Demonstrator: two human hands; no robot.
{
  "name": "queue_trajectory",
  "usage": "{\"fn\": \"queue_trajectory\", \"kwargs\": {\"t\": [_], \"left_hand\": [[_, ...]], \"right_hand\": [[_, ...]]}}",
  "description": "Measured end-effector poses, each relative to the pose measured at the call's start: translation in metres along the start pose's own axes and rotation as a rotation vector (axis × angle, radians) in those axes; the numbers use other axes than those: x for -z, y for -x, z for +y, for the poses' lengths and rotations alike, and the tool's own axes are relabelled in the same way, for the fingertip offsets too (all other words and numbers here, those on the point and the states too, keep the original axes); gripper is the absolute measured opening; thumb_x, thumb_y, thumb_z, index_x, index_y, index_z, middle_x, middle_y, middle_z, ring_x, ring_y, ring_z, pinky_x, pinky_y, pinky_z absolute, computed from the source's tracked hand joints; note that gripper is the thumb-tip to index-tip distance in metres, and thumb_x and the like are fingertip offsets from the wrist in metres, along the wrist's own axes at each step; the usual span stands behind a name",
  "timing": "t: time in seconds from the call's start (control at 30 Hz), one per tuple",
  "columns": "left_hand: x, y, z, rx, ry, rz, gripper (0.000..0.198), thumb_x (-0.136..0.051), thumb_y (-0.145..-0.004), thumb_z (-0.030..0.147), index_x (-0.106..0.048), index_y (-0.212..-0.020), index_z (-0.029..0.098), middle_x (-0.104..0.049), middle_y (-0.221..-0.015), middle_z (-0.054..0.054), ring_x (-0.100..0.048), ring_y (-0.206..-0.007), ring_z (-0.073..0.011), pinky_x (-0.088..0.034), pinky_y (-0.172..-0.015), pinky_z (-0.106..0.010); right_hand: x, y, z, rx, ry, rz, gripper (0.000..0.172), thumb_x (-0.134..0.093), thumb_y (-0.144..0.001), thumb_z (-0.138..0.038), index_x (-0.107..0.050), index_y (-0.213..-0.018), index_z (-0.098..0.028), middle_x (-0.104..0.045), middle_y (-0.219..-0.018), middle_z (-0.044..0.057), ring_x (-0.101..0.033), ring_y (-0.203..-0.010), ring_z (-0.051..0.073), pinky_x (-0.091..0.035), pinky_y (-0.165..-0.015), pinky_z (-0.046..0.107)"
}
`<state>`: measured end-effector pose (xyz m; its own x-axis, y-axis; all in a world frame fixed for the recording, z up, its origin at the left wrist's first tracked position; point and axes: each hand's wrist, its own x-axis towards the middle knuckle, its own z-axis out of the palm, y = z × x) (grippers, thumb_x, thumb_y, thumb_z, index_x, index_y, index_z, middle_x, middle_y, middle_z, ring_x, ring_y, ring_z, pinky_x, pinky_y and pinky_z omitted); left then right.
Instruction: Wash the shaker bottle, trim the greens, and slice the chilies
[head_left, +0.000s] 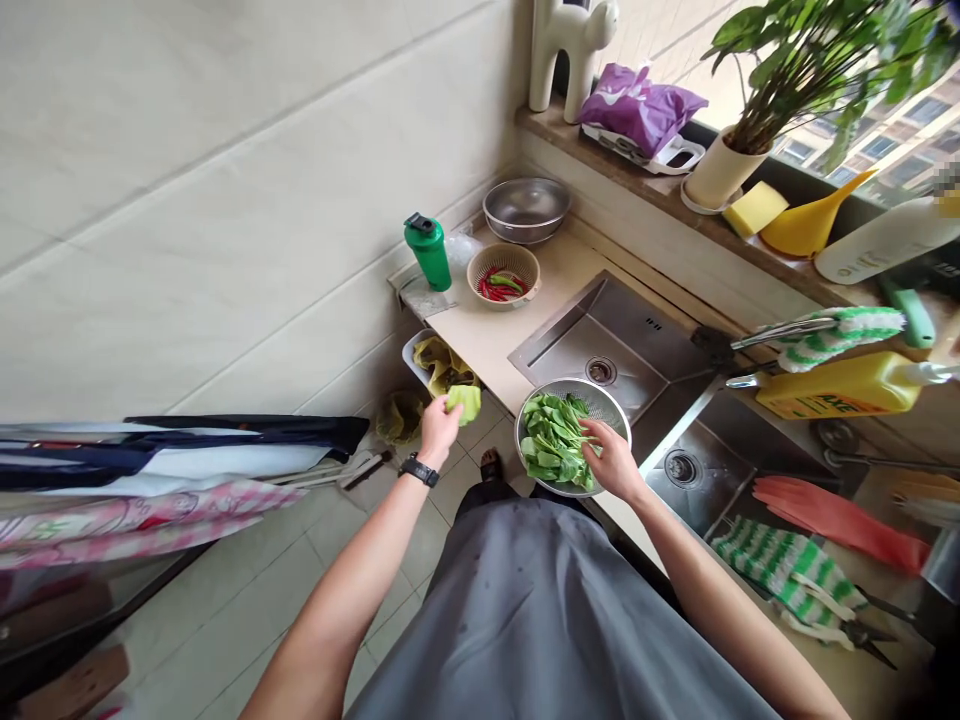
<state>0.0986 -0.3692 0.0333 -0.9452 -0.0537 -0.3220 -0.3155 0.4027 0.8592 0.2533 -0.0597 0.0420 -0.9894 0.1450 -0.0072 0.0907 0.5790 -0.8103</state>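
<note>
My left hand (440, 432), with a dark watch on its wrist, pinches a yellowish-green leaf (465, 403) near the bin. To the right, a metal colander (613, 408) sits at the counter's edge, close against my apron. Green leafy vegetables (553, 440) fill much of it. My right hand (611, 460) reaches in over the colander's right side, its fingers and thumb curled round stems of the greens. The fingertips are partly lost among the leaves.
Below my left hand stands a bin (417, 352) with a yellow liner. A basket of chillies (504, 278), a green shaker bottle (429, 255) and a metal bowl (528, 208) stand on the counter. The double sink (600, 335) lies right, with a red rubber glove (832, 515) beyond.
</note>
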Motion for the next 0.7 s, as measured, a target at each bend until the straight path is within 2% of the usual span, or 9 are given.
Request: {"fn": "queue_trajectory", "kwargs": {"t": [0.07,0.17,0.23,0.3,0.4,0.47,0.57,0.63,0.7], "left_hand": [[0.03,-0.031,-0.015,-0.076,-0.274,0.15,0.02,-0.062,-0.084,0.019,-0.07,-0.102,0.016,-0.075,-0.102,-0.01,-0.07,-0.092,-0.0238,-0.053,-0.086,-0.035],[0.051,-0.07,-0.028,-0.241,-0.511,0.214,0.023,-0.056,-0.086,0.016,-0.069,-0.104,0.017,-0.075,-0.108,-0.012,-0.068,-0.102,-0.0274,-0.05,-0.095,-0.038],[0.048,-0.092,-0.034,-0.349,-0.598,0.166,0.027,-0.051,-0.089,0.014,-0.069,-0.109,0.016,-0.073,-0.113,-0.014,-0.066,-0.108,-0.0287,-0.049,-0.1,-0.04],[0.035,-0.109,-0.038,-0.393,-0.69,0.045,0.03,-0.05,-0.089,0.011,-0.068,-0.112,0.014,-0.072,-0.117,-0.017,-0.064,-0.115,-0.0311,-0.046,-0.106,-0.045],[0.011,-0.115,-0.039,-0.391,-0.809,-0.078,0.04,-0.057,-0.083,0.009,-0.065,-0.122,0.013,-0.064,-0.133,-0.021,-0.051,-0.133,-0.0387,-0.037,-0.113,-0.059],[-0.004,-0.098,-0.033,-0.446,-0.799,-0.073,0.045,-0.059,-0.084,0.01,-0.062,-0.128,0.014,-0.055,-0.142,-0.022,-0.043,-0.14,-0.0406,-0.035,-0.115,-0.062],[-0.022,-0.044,-0.021,-0.547,-0.644,-0.129,0.034,-0.054,-0.093,0.02,-0.061,-0.126,0.016,-0.054,-0.135,-0.02,-0.055,-0.126,-0.0335,-0.049,-0.105,-0.051],[-0.033,0.001,-0.018,-0.545,-0.542,-0.242,0.029,-0.053,-0.097,0.03,-0.06,-0.122,0.018,-0.054,-0.13,-0.017,-0.064,-0.107,-0.0268,-0.057,-0.089,-0.042],[-0.045,0.04,-0.022,-0.548,-0.477,-0.388,0.036,-0.059,-0.095,0.037,-0.055,-0.127,0.02,-0.055,-0.127,-0.015,-0.066,-0.099,-0.0232,-0.057,-0.086,-0.04]], "right_hand": [[-0.004,0.006,0.008,-0.037,0.044,-0.039,0.035,-0.051,-0.091,-0.02,-0.065,-0.122,-0.021,-0.068,-0.119,0.011,-0.07,-0.097,0.023,-0.061,-0.087,0.043],[-0.01,0.016,0.01,-0.06,0.114,-0.069,0.032,-0.052,-0.092,-0.023,-0.065,-0.121,-0.021,-0.068,-0.12,0.012,-0.07,-0.101,0.025,-0.059,-0.092,0.045],[-0.013,0.022,0.006,-0.085,0.147,-0.062,0.032,-0.051,-0.093,-0.024,-0.065,-0.122,-0.021,-0.068,-0.122,0.012,-0.069,-0.105,0.026,-0.057,-0.095,0.045],[-0.015,0.026,0.002,-0.118,0.176,-0.055,0.033,-0.05,-0.094,-0.024,-0.064,-0.123,-0.02,-0.067,-0.123,0.012,-0.068,-0.11,0.026,-0.056,-0.097,0.045],[-0.015,0.026,0.003,-0.164,0.261,-0.043,0.036,-0.049,-0.094,-0.023,-0.062,-0.127,-0.019,-0.066,-0.126,0.013,-0.064,-0.117,0.028,-0.054,-0.102,0.046],[-0.014,0.019,0.007,-0.201,0.353,-0.035,0.041,-0.048,-0.094,-0.022,-0.06,-0.133,-0.017,-0.064,-0.13,0.016,-0.06,-0.123,0.03,-0.05,-0.106,0.049],[-0.013,0.002,0.011,-0.249,0.465,-0.113,0.059,-0.055,-0.091,-0.026,-0.048,-0.148,-0.016,-0.054,-0.145,0.019,-0.049,-0.134,0.035,-0.043,-0.111,0.055],[-0.016,-0.01,0.011,-0.232,0.503,-0.264,0.087,-0.069,-0.082,-0.035,-0.033,-0.16,-0.019,-0.037,-0.16,0.02,-0.035,-0.145,0.041,-0.038,-0.113,0.061],[-0.023,-0.018,0.011,-0.166,0.539,-0.443,0.123,-0.084,-0.065,-0.045,-0.016,-0.165,-0.022,-0.017,-0.169,0.02,-0.019,-0.152,0.046,-0.03,-0.115,0.067]]}}
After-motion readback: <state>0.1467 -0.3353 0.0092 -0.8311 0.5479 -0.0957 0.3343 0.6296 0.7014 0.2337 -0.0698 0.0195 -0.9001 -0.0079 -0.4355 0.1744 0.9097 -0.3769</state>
